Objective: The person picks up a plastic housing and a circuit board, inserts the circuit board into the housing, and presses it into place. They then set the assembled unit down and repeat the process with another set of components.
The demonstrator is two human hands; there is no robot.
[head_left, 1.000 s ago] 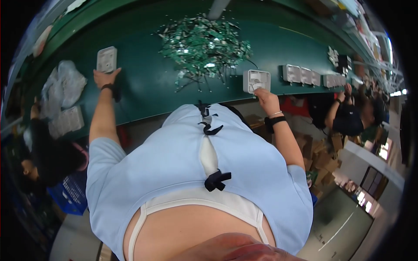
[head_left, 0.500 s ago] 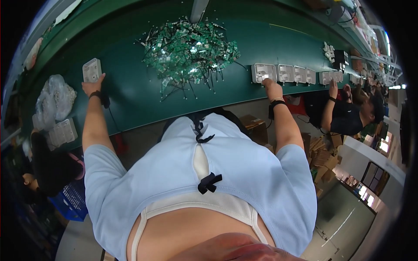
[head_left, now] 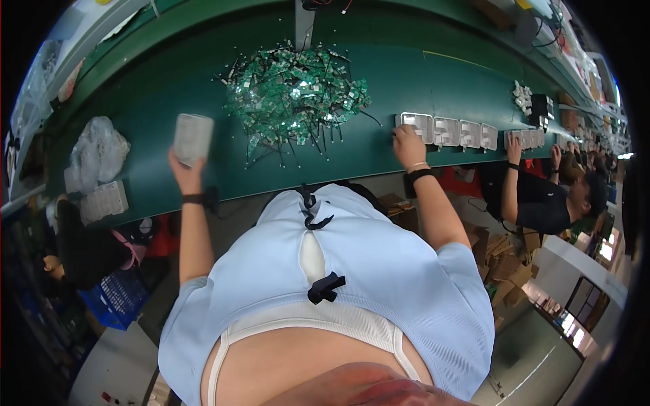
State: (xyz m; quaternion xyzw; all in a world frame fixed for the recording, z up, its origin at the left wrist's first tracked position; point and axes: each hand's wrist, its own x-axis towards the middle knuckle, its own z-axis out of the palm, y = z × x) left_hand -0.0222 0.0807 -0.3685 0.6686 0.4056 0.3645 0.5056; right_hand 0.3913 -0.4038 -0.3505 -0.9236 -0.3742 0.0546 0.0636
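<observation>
My left hand (head_left: 186, 170) is closed on the lower end of a white plastic housing (head_left: 195, 135), a shallow rectangular case held over the green bench left of the pile of circuit boards. Motion blurs its face. At the right, my right hand (head_left: 409, 149) has its fingers curled against the left end of another white housing (head_left: 418, 124), the first in a row. That housing lies open side up, and the hand covers its near left corner. Small green circuit boards (head_left: 294, 95) with black wires are heaped between my hands.
More open white housings (head_left: 468, 133) continue the row rightward. A co-worker in black (head_left: 542, 186) reaches to further housings. At the left are a clear plastic bag (head_left: 99, 152) and white cases (head_left: 105, 201), beside another person. A metal post (head_left: 304, 27) stands behind the heap.
My left hand has moved right with the housing, whose open inside showed before and whose face is now blurred. My right hand has shifted to the left end of its housing. The view has tilted slightly.
</observation>
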